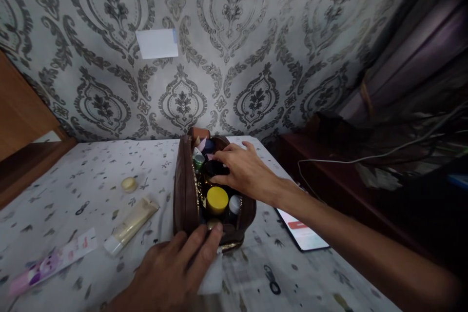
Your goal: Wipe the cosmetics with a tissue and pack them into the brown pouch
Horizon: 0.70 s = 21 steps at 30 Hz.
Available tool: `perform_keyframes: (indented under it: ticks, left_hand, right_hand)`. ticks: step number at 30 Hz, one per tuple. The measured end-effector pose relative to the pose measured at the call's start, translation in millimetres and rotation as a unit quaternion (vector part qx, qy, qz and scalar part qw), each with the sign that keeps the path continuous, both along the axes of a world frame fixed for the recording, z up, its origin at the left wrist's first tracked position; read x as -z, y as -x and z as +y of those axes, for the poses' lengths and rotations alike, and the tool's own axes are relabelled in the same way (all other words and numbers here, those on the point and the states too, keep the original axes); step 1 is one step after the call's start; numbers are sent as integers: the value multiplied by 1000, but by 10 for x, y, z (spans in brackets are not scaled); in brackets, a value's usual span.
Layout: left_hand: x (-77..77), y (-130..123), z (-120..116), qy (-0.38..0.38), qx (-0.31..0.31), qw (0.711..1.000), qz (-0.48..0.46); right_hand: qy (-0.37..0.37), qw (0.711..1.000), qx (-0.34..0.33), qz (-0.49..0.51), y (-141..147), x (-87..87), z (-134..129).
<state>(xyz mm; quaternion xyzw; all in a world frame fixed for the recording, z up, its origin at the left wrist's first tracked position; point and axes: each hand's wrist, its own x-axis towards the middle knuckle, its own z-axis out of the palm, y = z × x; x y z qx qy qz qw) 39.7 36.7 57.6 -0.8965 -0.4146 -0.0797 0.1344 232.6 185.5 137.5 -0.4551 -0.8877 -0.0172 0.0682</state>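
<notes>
A brown zip bag [185,190] stands unzipped, packed with small containers. My right hand [243,168] reaches into it from the right, thumb and fingers apart around a dark item [216,171]; whether they touch it I cannot tell. Nearer me in the bag are a jar with a yellow lid [217,200] and a white-capped container [234,204]. A green-topped container [198,161] sits by the left wall. My left hand [175,263] lies with fingers stretched over the bag's near end, thumb hidden. Beside its index finger is a white piece [212,275], partly covered.
Left of the bag lie a small round yellowish pot [129,185], a cream tube with a white cap [131,225] and a pink-purple tube [53,262]. A lit tablet or phone [303,229] lies right, under my forearm. Behind is a patterned wall [234,58]; a cable [336,161] runs right.
</notes>
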Motion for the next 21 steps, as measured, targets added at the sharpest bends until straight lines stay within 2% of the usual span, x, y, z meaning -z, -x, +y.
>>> perform_keyframes:
  ticks: [4, 7, 11, 14, 18, 19, 21]
  left_hand:
    - [-46, 10, -27, 4, 4, 1000, -28]
    - [-61, 30, -35, -25, 29, 997, -69]
    - [-55, 68, -35, -44, 49, 994, -89]
    - [-52, 127, -82, -38, 41, 992, -109]
    - [11, 330, -251, -7, 66, 991, -115]
    - [47, 403, -299, -9, 52, 991, -120]
    - [126, 562, -370, -29, -14, 990, -139]
  right_hand:
    - [-5, 999, -28, 17, -47, 32, -2]
    - [-19, 998, -38, 43, -76, 33, -19]
    - [-60, 989, -45, 130, -125, 3, -119]
    - [-98, 967, -101, 214, -178, 21, -303]
    - [-117, 933, -204, 273, -234, 180, -645]
    - [-115, 932, -209, 274, -245, 235, -729]
    - [-109, 931, -219, 270, -271, 344, -878]
